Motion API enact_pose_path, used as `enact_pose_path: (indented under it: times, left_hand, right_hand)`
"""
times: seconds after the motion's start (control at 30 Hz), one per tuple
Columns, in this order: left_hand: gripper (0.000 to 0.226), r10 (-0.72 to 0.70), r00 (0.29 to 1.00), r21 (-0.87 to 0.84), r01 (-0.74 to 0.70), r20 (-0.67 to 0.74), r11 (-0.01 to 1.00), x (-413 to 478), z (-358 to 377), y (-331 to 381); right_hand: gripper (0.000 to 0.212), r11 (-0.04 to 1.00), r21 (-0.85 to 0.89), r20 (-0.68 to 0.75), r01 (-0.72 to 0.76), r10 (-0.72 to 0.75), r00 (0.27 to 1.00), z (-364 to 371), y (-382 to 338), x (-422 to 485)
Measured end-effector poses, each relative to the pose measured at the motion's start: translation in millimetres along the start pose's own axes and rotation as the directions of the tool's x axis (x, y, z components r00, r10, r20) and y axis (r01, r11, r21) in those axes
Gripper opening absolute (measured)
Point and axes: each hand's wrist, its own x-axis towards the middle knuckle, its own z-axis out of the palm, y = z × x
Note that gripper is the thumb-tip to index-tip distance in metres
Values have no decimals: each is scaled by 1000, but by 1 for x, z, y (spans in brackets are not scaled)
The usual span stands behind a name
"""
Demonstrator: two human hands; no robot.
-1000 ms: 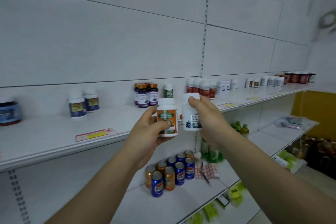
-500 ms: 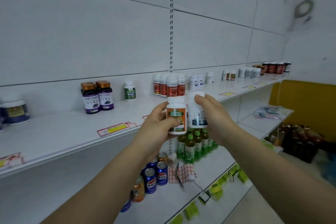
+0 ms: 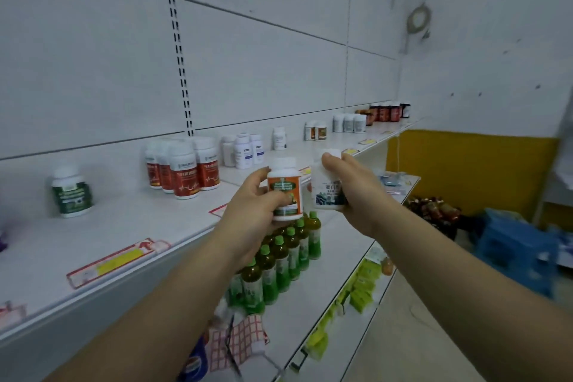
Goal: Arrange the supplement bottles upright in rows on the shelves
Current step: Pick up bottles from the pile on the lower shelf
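Clamped: orange-label bottle [image 3: 284,192] in left hand [image 3: 252,208], white bottle [image 3: 325,192] in right hand [image 3: 352,189] — near shelf [image 3: 139,226]. Likely light, slick; grip mid-body.

Orange bottle [image 3: 284,192] and white bottle [image 3: 328,192] look glossy plastic; shelf [image 3: 139,226] matt.

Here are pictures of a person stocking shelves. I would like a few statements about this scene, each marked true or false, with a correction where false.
1. The left hand grips an orange-labelled bottle. True.
2. The right hand is empty. False: it holds a white bottle.
3. The red-labelled bottles lie on their sides. False: they stand upright on the upper shelf.
4. Green-capped drink bottles stand on the shelf below. True.
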Motion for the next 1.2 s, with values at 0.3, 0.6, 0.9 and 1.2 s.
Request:
enact_pose_path:
  times: [0.3, 0.6, 0.9, 1.2]
  left_hand:
    - [52, -18, 998, -30, 20, 54, 999, 126, 148, -48]
    - [44, -21, 998, 117, 14, 54, 993, 243, 243, -76]
    - [56, 51, 999, 368, -41, -19, 929, 376, 264, -109]
    - [59, 118, 972, 564, 18, -203, 825, 521, 264, -133]
  right_hand:
    - [18, 997, -67, -6, 41, -41, 999, -168, -17, 103]
    - [17, 999, -36, 15, 16, -15, 1000, -276, -24, 209]
    - [16, 999, -36, 80, 35, -32, 996, -330, 6, 348]
    - [18, 989, -138, 194, 46, -18, 981, -359, 30, 504]
